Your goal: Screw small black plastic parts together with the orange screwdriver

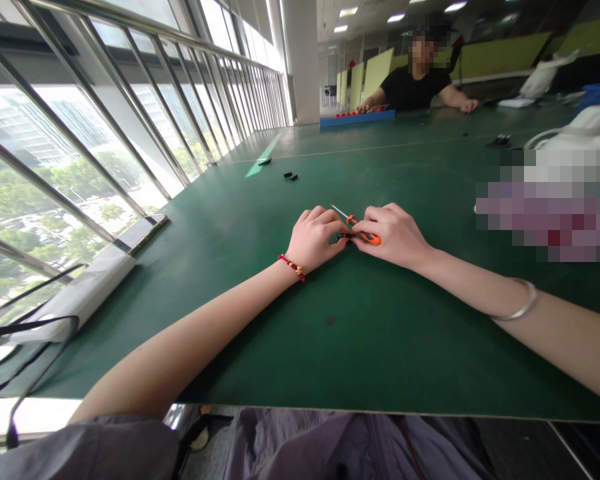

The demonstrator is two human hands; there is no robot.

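A small black part (pixel 347 236) was held just above the table (pixel 260 347), in the gap between the two hands. By the left hand (pixel 314 237) it was pinched, the thumb and fingers drawn narrow on it. In the right hand (pixel 395 233) an orange-handled screwdriver (pixel 371 237) was held, its bare shaft angled up toward the left knuckles; whether the part was also gripped by the right fingertips could not be told.

The part could be dropped or flicked away, it was judged, if the pinch were loosened while force was applied, so little of it being covered. The left knuckles could be scratched if the screwdriver were turned carelessly, since its tip lay near them.

Beyond the hands, two black pieces (pixel 291 176) were seen lying close together, with another dark piece (pixel 265 161) farther off. Ample bare surface was left in front of the wrists and ahead of the knuckles. The left side was bounded by a metal railing (pixel 235 63) and a white casing (pixel 100 287), the right by a blurred bundle (pixel 555 207). At the far side, a blue tray (pixel 357 121) was placed before a co-worker (pixel 420 87).
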